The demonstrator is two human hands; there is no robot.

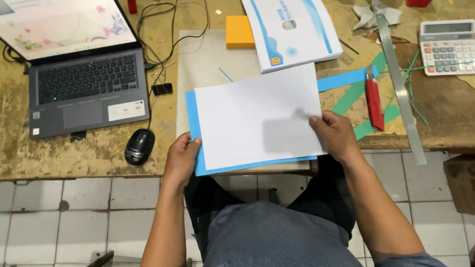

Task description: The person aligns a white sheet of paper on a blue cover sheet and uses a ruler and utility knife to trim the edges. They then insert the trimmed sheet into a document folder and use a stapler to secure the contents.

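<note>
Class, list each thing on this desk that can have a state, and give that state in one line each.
white sheet: flat on blue sheet, held
blue sheet: underneath, edges showing
left hand: gripping the sheets' left edge
right hand: pressing white sheet's right edge
laptop: open, screen lit
red cutter: lying flat, untouched
calculator: lying flat, untouched

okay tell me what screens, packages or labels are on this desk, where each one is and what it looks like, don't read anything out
Laptop screen: top left, lit, pale with small flowers.
Laptop sticker: palm rest, white rectangle.
Paper ream: top centre, white wrapper, blue stripes, small yellow mark.
Calculator display: far right, grey strip above the keys.
</note>
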